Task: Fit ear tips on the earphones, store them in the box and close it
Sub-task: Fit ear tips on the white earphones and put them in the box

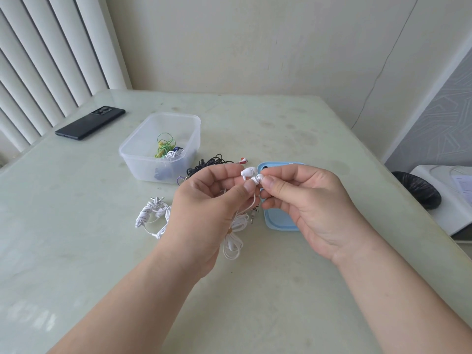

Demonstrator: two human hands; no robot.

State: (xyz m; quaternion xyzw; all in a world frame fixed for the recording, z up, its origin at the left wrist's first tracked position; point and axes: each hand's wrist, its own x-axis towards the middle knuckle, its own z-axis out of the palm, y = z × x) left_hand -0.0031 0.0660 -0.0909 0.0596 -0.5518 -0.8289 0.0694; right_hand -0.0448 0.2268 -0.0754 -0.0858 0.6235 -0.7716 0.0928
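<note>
My left hand (209, 200) pinches a pair of white earphones (249, 172) by the buds, and their coiled white cable (233, 241) hangs below it. My right hand (304, 200) pinches a white ear tip (259, 178) against the lower bud. A clear plastic box (143, 152) stands open behind my left hand, with green and white earphones (166, 149) inside. The light blue lid (274, 221) lies flat under my right hand.
Another bundled white earphone (152, 215) lies left of my left hand. A tangle of black earphones (209, 162) sits beside the box. A black phone (89, 123) rests at the far left. A black bin (416, 187) stands off the table's right edge.
</note>
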